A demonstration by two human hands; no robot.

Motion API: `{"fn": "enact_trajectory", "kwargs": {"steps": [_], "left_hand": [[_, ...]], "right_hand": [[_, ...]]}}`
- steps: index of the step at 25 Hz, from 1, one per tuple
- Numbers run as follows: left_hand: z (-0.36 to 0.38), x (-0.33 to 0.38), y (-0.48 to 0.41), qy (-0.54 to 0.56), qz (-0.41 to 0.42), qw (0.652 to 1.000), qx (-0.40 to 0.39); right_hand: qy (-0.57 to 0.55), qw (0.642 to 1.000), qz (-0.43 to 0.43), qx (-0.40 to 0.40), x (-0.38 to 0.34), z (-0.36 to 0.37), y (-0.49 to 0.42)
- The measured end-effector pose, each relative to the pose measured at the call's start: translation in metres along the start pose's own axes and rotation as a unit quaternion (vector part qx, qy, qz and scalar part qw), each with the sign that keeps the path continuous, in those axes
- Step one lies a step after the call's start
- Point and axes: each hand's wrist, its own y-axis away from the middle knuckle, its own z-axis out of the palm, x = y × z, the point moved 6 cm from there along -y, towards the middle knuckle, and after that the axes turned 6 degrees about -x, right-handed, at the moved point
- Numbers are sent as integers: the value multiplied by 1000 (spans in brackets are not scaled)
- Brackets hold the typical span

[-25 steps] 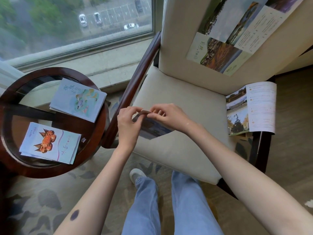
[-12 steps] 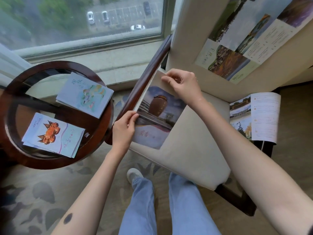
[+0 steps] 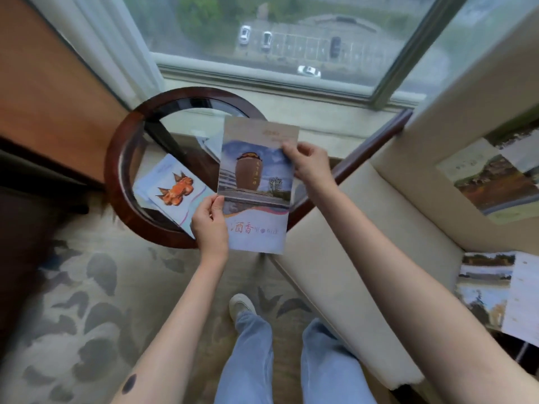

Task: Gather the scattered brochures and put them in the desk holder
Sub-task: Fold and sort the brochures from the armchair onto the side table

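Both hands hold a brochure with a brown jar picture (image 3: 256,185) upright in the air, over the right side of the round glass table (image 3: 122,158). My left hand (image 3: 208,225) pinches its lower left edge. My right hand (image 3: 310,164) grips its upper right edge. A crab brochure (image 3: 172,193) lies on the table glass, and another brochure (image 3: 208,142) is mostly hidden behind the held one. One unfolded brochure (image 3: 493,182) leans on the chair back and another (image 3: 495,290) lies at the chair's right edge. No desk holder is in view.
A cream armchair (image 3: 344,234) with dark wooden arms stands to the right, against the table. A window and curtain are ahead. My legs and a shoe (image 3: 240,306) are below on patterned carpet. A wooden panel is at the left.
The jar brochure was lifted off the chair seat and carried left, now upright over the table. My view turned left, so the chair sits at the right.
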Motion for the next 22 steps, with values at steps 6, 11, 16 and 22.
{"fn": "enact_trajectory", "kwargs": {"steps": [6,11,16,22], "left_hand": [[-76,-59,-39,78,-125,978,147],[-119,-112,-76,77,-192,967,152],[-111,-156,-94,56,-222,972,57],[-92,-197,-91,-43,-244,967,-65]], "right_hand": [[247,957,-5,-154,30,131,15],[320,923,39,-210,75,178,12],[385,909,63,-145,102,192,-21],[537,833,66,-115,135,187,-46]]}}
